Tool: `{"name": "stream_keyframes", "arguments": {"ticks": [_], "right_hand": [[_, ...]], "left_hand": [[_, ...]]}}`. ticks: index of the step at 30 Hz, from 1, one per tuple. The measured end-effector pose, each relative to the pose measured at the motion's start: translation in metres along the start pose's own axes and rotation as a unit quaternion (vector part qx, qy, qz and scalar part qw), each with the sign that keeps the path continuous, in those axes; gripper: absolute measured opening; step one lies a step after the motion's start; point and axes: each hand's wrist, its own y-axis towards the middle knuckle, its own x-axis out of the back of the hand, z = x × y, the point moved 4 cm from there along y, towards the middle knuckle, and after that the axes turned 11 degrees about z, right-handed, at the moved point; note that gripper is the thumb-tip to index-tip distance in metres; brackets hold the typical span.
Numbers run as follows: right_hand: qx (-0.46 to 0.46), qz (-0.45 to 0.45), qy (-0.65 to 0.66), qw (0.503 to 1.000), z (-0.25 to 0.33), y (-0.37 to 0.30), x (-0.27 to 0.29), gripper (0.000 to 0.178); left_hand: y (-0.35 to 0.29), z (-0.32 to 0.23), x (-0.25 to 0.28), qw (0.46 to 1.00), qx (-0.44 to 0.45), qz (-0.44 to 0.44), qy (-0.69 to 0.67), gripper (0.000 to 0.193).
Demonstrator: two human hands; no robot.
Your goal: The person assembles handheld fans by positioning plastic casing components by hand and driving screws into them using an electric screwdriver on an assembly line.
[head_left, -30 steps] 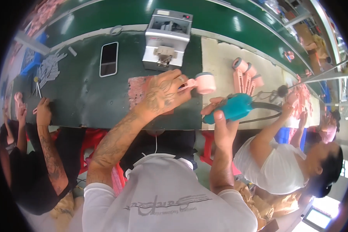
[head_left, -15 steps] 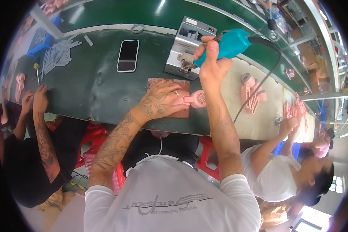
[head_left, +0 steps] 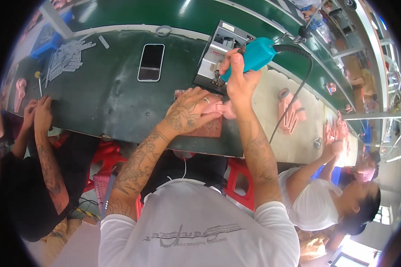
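Observation:
My left hand [head_left: 189,113] presses a pink plastic part [head_left: 225,109] down onto a pinkish work pad [head_left: 209,129] on the dark green bench [head_left: 107,95]. My right hand [head_left: 238,78] grips a teal electric screwdriver [head_left: 256,53], held upright with its tip near the small grey machine [head_left: 218,55] just beyond the pad. A black cord [head_left: 294,93] runs from the screwdriver down to the right.
A black phone [head_left: 150,62] lies left of the machine. Grey plastic pieces [head_left: 67,58] are heaped at the far left beside a blue bin [head_left: 47,38]. More pink parts [head_left: 292,111] lie on the right. One person [head_left: 40,133] works at my left, another [head_left: 338,196] at my right.
My right hand has stayed raised with the screwdriver at the grey machine. My left hand keeps the pink part on the pad. The view has shifted slightly right.

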Motion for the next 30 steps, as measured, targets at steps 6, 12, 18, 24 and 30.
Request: {"name": "stream_keyframes", "arguments": {"ticks": [6, 12, 18, 24, 30], "right_hand": [[-0.071, -0.018, 0.01, 0.997, 0.021, -0.03, 0.019, 0.037], [-0.09, -0.025, 0.029, 0.995, 0.021, -0.045, 0.021, 0.036], [-0.064, -0.007, 0.073, 0.995, 0.018, -0.048, 0.015, 0.036], [-0.066, -0.012, 0.05, 0.997, 0.0, -0.052, 0.02, 0.031], [-0.08, -0.001, 0.042, 0.996, -0.001, -0.05, 0.014, 0.038]], "left_hand": [[0.0, 0.0, 0.001, 1.0, -0.007, -0.008, -0.001, 0.052], [0.001, 0.004, -0.001, 1.0, -0.002, 0.004, -0.011, 0.052], [0.0, 0.0, 0.001, 1.0, 0.001, 0.0, -0.005, 0.049], [0.003, 0.0, -0.002, 0.999, -0.018, -0.037, -0.003, 0.037], [0.002, 0.002, -0.004, 0.998, -0.014, -0.045, 0.036, 0.035]]}}
